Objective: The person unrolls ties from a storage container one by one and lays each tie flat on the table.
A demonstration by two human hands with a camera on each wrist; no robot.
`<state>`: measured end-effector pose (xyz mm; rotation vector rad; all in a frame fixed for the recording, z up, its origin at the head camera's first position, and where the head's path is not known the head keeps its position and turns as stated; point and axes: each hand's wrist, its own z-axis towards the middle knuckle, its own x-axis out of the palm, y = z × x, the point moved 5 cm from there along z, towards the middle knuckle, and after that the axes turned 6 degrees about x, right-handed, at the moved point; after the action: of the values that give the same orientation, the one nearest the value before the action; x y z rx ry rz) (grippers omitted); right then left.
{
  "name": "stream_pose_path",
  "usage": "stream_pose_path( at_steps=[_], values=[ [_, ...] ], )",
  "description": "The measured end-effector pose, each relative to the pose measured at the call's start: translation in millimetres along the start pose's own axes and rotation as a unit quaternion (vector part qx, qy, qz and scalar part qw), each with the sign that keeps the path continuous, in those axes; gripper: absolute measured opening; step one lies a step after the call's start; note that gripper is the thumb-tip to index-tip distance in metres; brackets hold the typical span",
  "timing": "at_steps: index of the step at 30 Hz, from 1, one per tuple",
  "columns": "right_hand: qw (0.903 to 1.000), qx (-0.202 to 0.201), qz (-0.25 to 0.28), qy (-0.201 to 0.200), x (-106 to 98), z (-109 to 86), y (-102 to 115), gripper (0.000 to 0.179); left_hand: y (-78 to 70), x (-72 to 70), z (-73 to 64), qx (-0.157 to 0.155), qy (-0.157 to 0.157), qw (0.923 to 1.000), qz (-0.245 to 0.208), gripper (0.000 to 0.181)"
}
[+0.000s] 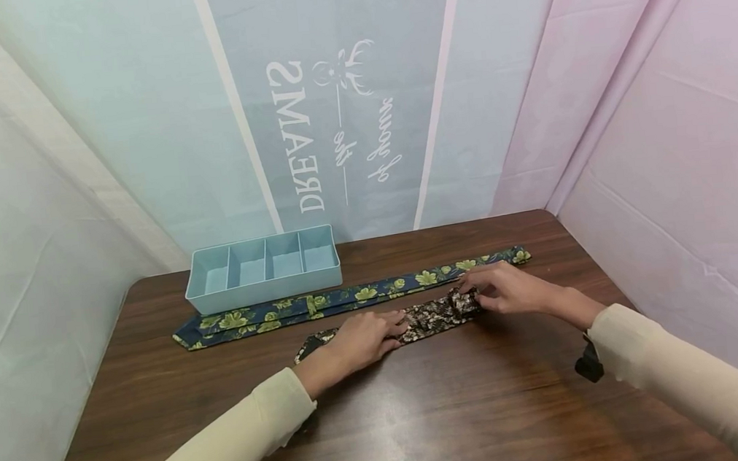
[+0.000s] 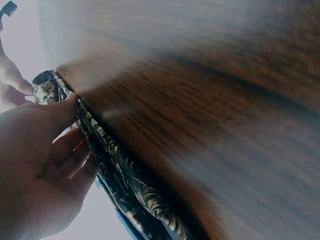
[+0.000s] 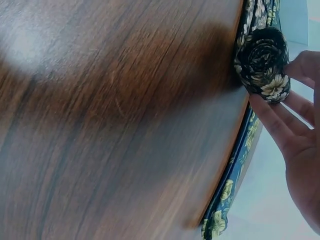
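A black necktie (image 1: 429, 320) with cream flowers lies on the table, its far right end wound into a roll (image 3: 262, 62). My right hand (image 1: 512, 289) grips this roll, thumb on one side and fingers on the other. The coil's spiral faces the right wrist camera. Further left, my left hand (image 1: 360, 339) rests on the flat length of the same necktie, its fingertips on the fabric and its thumb along the near edge. The tie's pointed end shows beyond the left wrist; the part under that hand is hidden.
A navy necktie (image 1: 348, 298) with yellow-green flowers lies stretched out just behind the black one. At the back left stands a light blue tray (image 1: 262, 292) with several compartments. A printed cloth (image 1: 359, 114) hangs behind the brown wooden table (image 1: 385, 419).
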<state>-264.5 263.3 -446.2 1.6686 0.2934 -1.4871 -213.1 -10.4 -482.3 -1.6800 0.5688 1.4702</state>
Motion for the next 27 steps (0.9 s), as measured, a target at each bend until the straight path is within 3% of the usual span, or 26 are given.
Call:
stream_pose_path(
  at_steps=[7, 15, 22, 27],
  values=[
    [0.9983, -0.004, -0.039, -0.044, 0.6, -0.6, 0.1, 0.007, 1.1, 1.5, -1.3, -0.002, -0.001, 1.0, 0.005, 0.041],
    [0.9954, 0.025, -0.059, -0.071, 3.7, -3.3, -7.3, 0.018, 1.0, 3.0, -1.5, 0.0, -0.005, 1.0, 0.007, 0.041],
    [0.9955, 0.067, -0.025, -0.062, 4.1, -9.0, -13.6, 0.028, 2.5, 4.1, -1.3, 0.004, -0.008, 0.9998, 0.018, 0.04],
    [0.9973, 0.058, -0.013, -0.045, 5.6, -11.1, -14.2, 0.039, 1.2, 2.9, 2.0, 0.012, -0.01, 0.9992, 0.037, 0.041]
  ],
)
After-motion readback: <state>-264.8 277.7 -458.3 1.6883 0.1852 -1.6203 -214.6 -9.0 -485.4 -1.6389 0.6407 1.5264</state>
